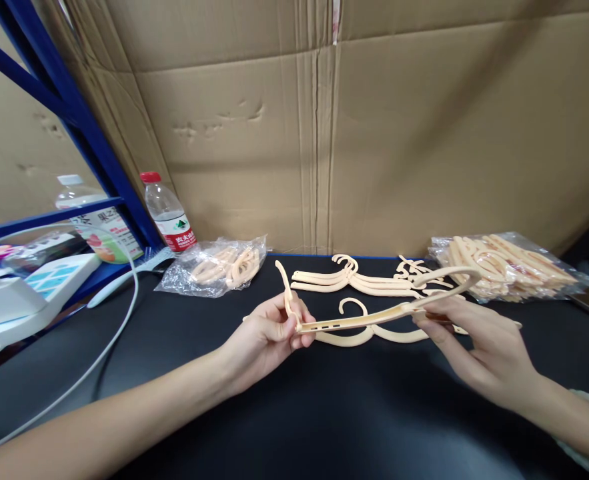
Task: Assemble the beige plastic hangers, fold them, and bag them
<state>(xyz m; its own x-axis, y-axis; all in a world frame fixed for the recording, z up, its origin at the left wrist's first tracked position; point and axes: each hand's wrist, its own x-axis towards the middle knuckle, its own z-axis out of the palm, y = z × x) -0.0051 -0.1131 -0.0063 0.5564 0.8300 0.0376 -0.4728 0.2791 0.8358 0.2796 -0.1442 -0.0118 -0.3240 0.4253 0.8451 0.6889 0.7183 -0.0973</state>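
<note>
Hanger (354, 323), one, in closed grip of left hand (267, 337) and right hand (481, 350); two bags (214, 267) behind.

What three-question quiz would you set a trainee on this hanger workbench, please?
1. True or false: the left hand and right hand hold the same beige plastic hanger.
2. Which cap colour has the water bottle: A blue, B red, C green?
3. Fill in: the bag of hangers beside that bottle lies on the person's ____ side.
Key: 1 true; 2 B; 3 left.
</note>
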